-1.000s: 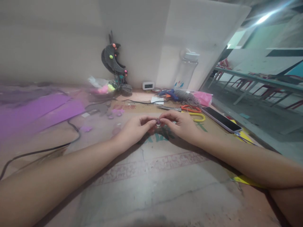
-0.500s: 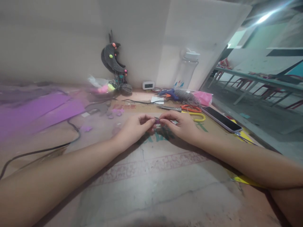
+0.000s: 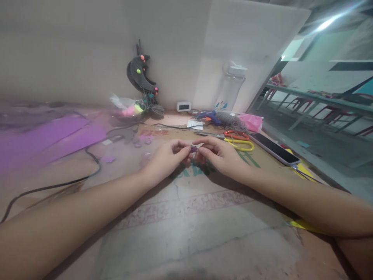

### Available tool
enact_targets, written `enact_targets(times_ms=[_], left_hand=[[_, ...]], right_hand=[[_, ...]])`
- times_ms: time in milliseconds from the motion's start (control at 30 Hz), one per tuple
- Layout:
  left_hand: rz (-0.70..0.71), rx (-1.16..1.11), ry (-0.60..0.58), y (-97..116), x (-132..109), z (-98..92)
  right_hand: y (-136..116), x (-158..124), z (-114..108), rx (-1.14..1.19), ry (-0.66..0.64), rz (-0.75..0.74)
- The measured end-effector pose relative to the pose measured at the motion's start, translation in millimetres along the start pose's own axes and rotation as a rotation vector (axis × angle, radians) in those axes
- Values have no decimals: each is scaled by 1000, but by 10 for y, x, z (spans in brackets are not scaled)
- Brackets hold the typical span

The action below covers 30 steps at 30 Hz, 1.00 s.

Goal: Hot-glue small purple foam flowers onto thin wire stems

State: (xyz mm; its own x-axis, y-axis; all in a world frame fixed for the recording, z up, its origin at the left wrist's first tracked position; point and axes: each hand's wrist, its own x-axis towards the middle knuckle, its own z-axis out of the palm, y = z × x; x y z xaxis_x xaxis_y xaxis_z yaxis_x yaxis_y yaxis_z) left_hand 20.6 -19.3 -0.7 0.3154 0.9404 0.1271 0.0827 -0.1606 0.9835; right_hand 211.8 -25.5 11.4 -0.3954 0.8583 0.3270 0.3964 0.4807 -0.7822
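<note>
Left hand (image 3: 167, 155): thumb and fingertip closed in a pinch on the small, thin-looking purple piece (image 3: 193, 149), practically no gap, other fingers curled below. Right hand (image 3: 223, 155): loosely curled, index stretched out above the piece, thumb just beside it. Can't tell whether those right fingertips touch or grip it; too small and blurred. The piece sits between your two sets of fingertips, over the flat brown cardboard with printed markings (image 3: 180, 134).

Looks like fine fingertip work, so I'd do this:
- Make the left the fixed side, the right the adjusting side. Don't tug from both ends; thin stuff would likely crease or tear.
- Pinch light, right at the edge, so more of the piece shows.
- Swing your right index off the top a bit. It's probably blocking your sightline.
- Brace the heels of both hands. Shaky tips would be the main error source.
- Work low over the cardboard, so a dropped piece is easy to find.

Watch the surroundings: the metal blades with orange and yellow handle loops, likely scissors (image 3: 226, 138), lie just beyond your right hand, tips pointing left. Don't shove knuckles forward. The small purple flower-like cutouts (image 3: 147, 140) lie beyond your left hand; a careless sweep could scatter them.
</note>
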Motion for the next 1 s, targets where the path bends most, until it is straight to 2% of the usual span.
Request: enact_targets(times_ms=[200, 400, 667, 900, 1000], left_hand=[[-7, -90, -11, 23, 5, 22], [-25, -125, -9, 1, 16, 0], [-2, -88, -22, -25, 24, -9], [65, 111, 34, 16, 12, -31], [65, 128, 35, 24, 9, -32]], right_hand=[[-25, 27, 53, 286, -47, 173], [29, 43, 42, 419, -74, 209], [61, 47, 74, 494, -56, 243], [85, 38, 120, 553, -56, 281], [72, 36, 125, 563, -40, 275]])
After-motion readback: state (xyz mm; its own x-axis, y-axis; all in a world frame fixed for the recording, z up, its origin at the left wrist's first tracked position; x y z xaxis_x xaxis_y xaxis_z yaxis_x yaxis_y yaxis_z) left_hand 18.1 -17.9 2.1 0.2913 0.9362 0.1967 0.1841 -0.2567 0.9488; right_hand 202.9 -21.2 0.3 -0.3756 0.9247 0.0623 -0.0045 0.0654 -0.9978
